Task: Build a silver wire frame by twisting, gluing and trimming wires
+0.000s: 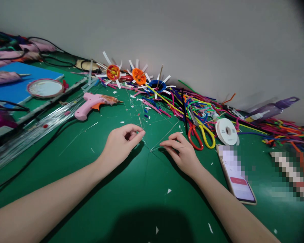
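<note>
Over the green tabletop, thin shiny strands (150, 150) meet at a point between my two hands; I cannot tell whether they are wire or clear line. My left hand (120, 143) pinches thumb against forefinger at one of these strands. My right hand (181, 152) grips the strands from the other side, its fingertips pressed together. A pink hot glue gun (92, 103) lies on its side beyond my left hand. Scissors with red and yellow handles (207, 136) rest just past my right hand, beside a white spool (226, 131).
A phone (236, 175) lies right of my right forearm. Along the wall are piled pipe cleaners (202, 108), three paper-petalled pieces, the nearest a blue one (157, 86), and a purple bottle (268, 109). At left lie a bundle of clear strips (40, 126) and a blue board (22, 77).
</note>
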A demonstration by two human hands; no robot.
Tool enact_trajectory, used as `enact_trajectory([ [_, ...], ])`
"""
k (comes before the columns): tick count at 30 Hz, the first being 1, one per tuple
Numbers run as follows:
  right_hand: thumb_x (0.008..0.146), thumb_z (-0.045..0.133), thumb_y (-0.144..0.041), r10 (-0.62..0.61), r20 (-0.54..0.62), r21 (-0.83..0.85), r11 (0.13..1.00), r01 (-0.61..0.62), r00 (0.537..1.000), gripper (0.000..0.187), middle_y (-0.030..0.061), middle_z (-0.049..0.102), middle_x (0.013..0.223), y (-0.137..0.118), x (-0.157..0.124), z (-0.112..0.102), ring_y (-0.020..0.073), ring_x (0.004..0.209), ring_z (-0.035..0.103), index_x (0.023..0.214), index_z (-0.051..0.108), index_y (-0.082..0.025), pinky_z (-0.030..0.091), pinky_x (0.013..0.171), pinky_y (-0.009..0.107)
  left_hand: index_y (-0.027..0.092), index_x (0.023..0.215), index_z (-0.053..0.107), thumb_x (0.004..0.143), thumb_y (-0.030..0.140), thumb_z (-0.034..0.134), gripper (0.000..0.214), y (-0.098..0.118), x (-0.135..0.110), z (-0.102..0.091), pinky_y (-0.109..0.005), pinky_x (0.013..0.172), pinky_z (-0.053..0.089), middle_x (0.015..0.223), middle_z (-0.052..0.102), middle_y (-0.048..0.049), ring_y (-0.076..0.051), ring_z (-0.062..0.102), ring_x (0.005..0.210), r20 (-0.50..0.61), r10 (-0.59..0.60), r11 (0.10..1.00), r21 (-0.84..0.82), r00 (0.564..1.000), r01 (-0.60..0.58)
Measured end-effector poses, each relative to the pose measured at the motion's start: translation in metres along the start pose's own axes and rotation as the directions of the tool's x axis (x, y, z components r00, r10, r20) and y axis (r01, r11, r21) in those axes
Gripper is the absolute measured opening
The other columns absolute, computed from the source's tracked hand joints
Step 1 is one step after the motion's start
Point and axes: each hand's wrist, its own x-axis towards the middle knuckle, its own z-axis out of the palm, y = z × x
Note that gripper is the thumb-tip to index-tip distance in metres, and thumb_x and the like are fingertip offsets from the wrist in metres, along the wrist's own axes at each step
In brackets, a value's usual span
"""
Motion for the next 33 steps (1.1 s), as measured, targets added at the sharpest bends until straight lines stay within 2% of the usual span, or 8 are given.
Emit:
enact_trajectory([
  [11, 0.091, 0.044, -0.016, -0.079, 0.045, -0.181, 0.980, 0.086, 0.996, 0.025, 0.0060, 0.050, 0.090, -0.0034, -0.0019, -0.0012, 0.0176, 0.085, 0.050, 0.102, 0.063, -0.025, 0.047, 0.074, 0.033, 0.019, 0.079, 0.065, 0.080, 0.043, 0.055, 0.026, 0.0003, 0.0003, 0.0000, -0.023, 0.048, 0.032, 0.052, 0.047, 0.0041, -0.011, 0.042, 0.049, 0.000, 0.008, 1.000, -0.006, 1.000, -0.008],
  [17, 0.090, 0.045, -0.012, -0.150, 0.010, -0.185, 0.971, 0.149, 0.989, 0.027, 0.0052, 0.050, 0.090, -0.0021, -0.0050, -0.0006, 0.0172, 0.085, 0.050, 0.104, 0.062, -0.027, 0.046, 0.073, 0.032, 0.020, 0.079, 0.064, 0.080, 0.044, 0.055, 0.026, 0.0009, 0.0002, -0.0002, -0.023, 0.047, 0.031, 0.053, 0.048, 0.0041, -0.010, 0.041, 0.049, 0.007, -0.007, 1.000, -0.010, 1.000, 0.007],
  [28, 0.089, 0.047, -0.010, -0.182, -0.054, -0.170, 0.971, 0.170, 0.982, 0.026, 0.0048, 0.051, 0.089, -0.0029, -0.0053, -0.0005, 0.0167, 0.083, 0.050, 0.104, 0.062, -0.025, 0.046, 0.071, 0.032, 0.019, 0.080, 0.064, 0.080, 0.043, 0.056, 0.025, -0.0004, 0.0000, 0.0006, -0.022, 0.047, 0.030, 0.052, 0.045, 0.0045, -0.010, 0.039, 0.050, 0.013, -0.019, 0.999, -0.032, 1.000, 0.019],
  [33, 0.088, 0.049, -0.009, -0.178, -0.119, -0.124, 0.979, 0.164, 0.977, 0.027, 0.0043, 0.051, 0.089, -0.0020, -0.0054, -0.0003, 0.0161, 0.083, 0.052, 0.105, 0.061, -0.026, 0.046, 0.071, 0.032, 0.019, 0.079, 0.064, 0.080, 0.043, 0.057, 0.025, 0.0006, -0.0002, 0.0003, -0.022, 0.047, 0.029, 0.052, 0.045, 0.0046, -0.010, 0.039, 0.049, 0.005, -0.024, 0.999, -0.033, 1.000, 0.024],
])
